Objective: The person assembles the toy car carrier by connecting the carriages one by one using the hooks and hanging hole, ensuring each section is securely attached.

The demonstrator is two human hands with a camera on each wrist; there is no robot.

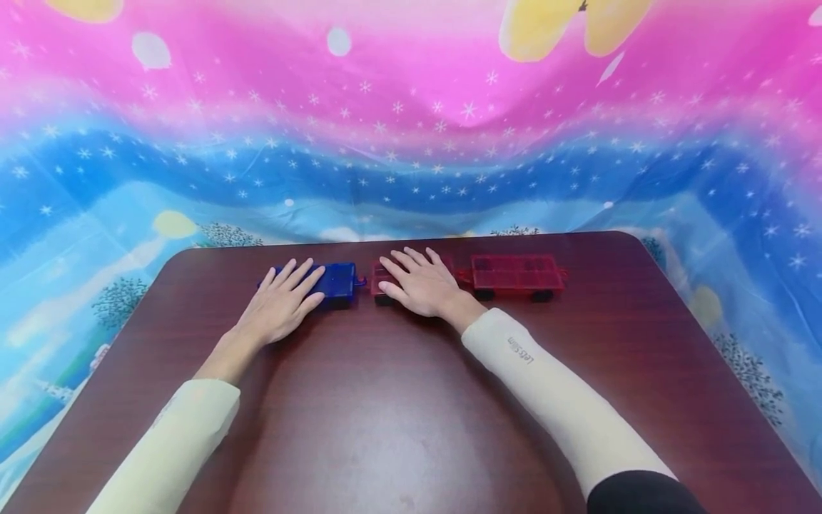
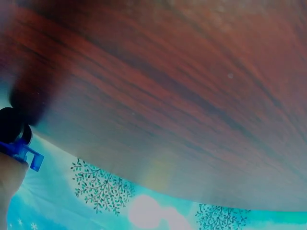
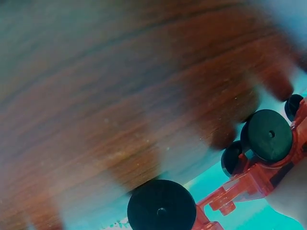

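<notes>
My left hand rests with spread fingers on top of a translucent blue toy wagon at the back of the table. To its right, my right hand lies palm down, fingers spread, across a translucent red toy wagon and hides most of it. A hook-like coupling shows between the blue and red wagons. The left wrist view catches a blue end hook and black wheels. In the right wrist view, black wheels and a red coupling appear beside the hand.
A second red toy wagon stands at the right end of the row, close to the covered one. The dark wooden table has rounded far corners. A colourful patterned cloth hangs behind and beside it.
</notes>
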